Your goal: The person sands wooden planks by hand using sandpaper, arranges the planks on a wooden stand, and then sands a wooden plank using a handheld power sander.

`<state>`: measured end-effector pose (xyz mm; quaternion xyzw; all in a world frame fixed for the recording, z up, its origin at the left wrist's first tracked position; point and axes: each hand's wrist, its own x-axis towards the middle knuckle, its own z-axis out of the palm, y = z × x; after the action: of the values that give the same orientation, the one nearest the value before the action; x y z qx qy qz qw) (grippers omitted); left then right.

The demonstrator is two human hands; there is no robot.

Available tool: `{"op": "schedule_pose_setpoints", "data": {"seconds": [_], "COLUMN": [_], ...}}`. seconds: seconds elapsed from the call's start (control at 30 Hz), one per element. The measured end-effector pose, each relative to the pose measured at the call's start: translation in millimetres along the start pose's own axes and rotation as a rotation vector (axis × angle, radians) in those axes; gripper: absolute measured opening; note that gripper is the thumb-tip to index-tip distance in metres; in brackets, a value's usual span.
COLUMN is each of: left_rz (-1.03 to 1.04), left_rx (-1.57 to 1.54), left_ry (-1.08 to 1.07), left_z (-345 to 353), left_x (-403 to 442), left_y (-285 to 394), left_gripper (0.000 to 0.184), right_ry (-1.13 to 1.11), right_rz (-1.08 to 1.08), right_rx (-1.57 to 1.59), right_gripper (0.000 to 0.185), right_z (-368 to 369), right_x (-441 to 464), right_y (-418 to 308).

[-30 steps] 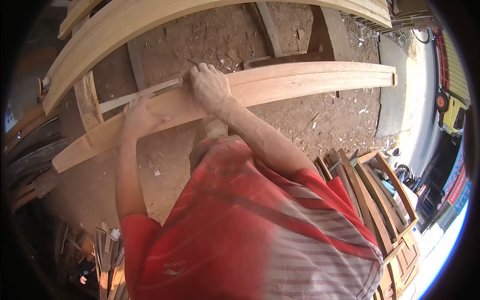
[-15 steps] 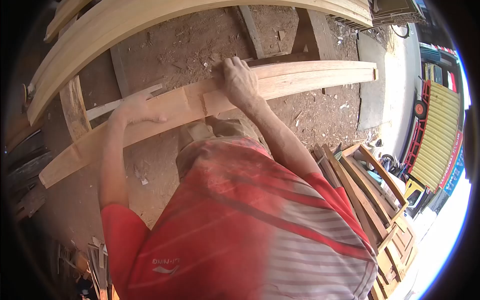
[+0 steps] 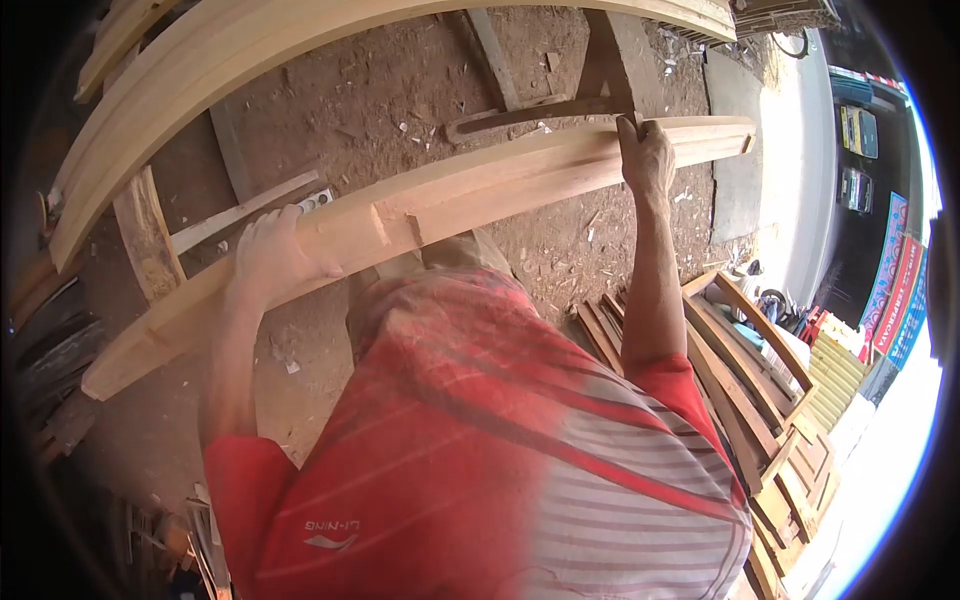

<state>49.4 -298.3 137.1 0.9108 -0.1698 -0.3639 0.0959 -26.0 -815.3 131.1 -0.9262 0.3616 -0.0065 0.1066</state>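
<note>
A long, slightly curved wooden beam [image 3: 500, 186] with notches cut in its face lies across in front of my body. My left hand [image 3: 272, 252] is closed round its left part, fingers over the far edge and thumb on the near side. Farther out, my right hand [image 3: 648, 158] grips the beam's right part, with fingers wrapped over the top edge; their tips are partly hidden. Beyond the beam lies a thin, dark curved strip of wood [image 3: 530, 116].
A larger curved timber [image 3: 250, 62] rests on wooden supports [image 3: 148, 235] at the far side. Wood chips litter the dirt floor [image 3: 380, 100]. Stacked wooden frames [image 3: 745, 350] lean at the right, near a road with vehicles. More scrap wood lies at the lower left.
My right hand has slid from the beam's middle out toward its right end. My left hand keeps hold, moving slightly right. The beam has tilted a little, and the yellow truck has moved down the view.
</note>
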Motion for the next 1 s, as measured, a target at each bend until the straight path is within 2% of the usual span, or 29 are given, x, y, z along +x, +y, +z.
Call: {"op": "schedule_pose_setpoints", "data": {"seconds": [0.03, 0.07, 0.13, 0.2, 0.23, 0.27, 0.37, 0.4, 0.43, 0.47, 0.53, 0.63, 0.67, 0.73, 0.77, 0.8, 0.9, 1.0], "left_rz": [0.030, 0.037, 0.032, 0.047, 0.048, 0.047, 0.025, 0.047, 0.071, 0.051, 0.100, 0.114, 0.111, 0.091, 0.096, 0.093, 0.080, 0.109], "left_rx": [0.028, 0.034, 0.098, 0.090, 0.078, 0.085, 0.058, 0.064, 0.073, 0.076, 0.033, 0.007, 0.008, 0.010, 0.019, 0.003, 0.016, 0.041], "left_ry": [0.061, 0.053, 0.046, 0.067, 0.104, 0.104, 0.110, 0.134, 0.159, 0.158, 0.223, 0.206, 0.205, 0.093, 0.091, 0.045, -0.029, -0.043], "left_z": [2, 3, 9, 17, 18, 15, 19, 20, 22, 23, 24, 24, 21, 13, 11, 10, 1, -5], "left_x": [-4, -6, -4, -11, -12, -11, -17, -17, -18, -23, -26, -24, -23, -20, -18, -16, -16, -14], "left_y": [1, 1, 1, 2, 1, 1, 1, 0, -1, -1, 0, -4, -4, -2, -3, -4, -2, 8], "left_gripper": [0.099, 0.099, 0.090, 0.087, 0.083, 0.083, 0.081, 0.082, 0.084, 0.084, 0.086, 0.087, 0.087, 0.083, 0.083, 0.081, 0.077, 0.075], "right_ry": [-0.069, -0.170, -0.352, -0.433, -0.515, -0.497, -0.374, -0.280, -0.394, -0.234, -0.073, 0.344, 0.344, 0.402, 0.443, 0.326, 0.119, 0.239], "right_rz": [0.022, -0.070, -0.375, -0.653, -0.737, -0.751, -0.504, -0.410, -0.201, -0.205, -0.038, 0.328, 0.510, 0.663, 0.900, 0.966, 0.805, 0.851], "right_rx": [-0.019, 0.022, 0.027, 0.092, 0.012, 0.007, 0.112, -0.030, -0.098, -0.130, -0.147, 0.420, 0.560, 0.829, 0.974, 1.082, 1.470, 1.899], "right_gripper": [0.045, 0.043, 0.030, 0.032, 0.032, 0.030, 0.037, 0.040, 0.036, 0.042, 0.053, 0.060, 0.060, 0.062, 0.062, 0.062, 0.053, 0.047], "right_z": [-6, -6, -4, 11, 19, 20, 13, -2, -6, -13, -26, -15, 4, 44, 54, 65, 117, 133], "right_x": [-7, -19, -64, -115, -130, -136, -86, -64, -34, -19, -2, -25, -30, -60, -76, -91, -121, -121], "right_y": [-18, -39, -106, -157, -171, -175, -120, -102, -71, -40, 4, 49, 87, 122, 98, 92, 75, 34]}}
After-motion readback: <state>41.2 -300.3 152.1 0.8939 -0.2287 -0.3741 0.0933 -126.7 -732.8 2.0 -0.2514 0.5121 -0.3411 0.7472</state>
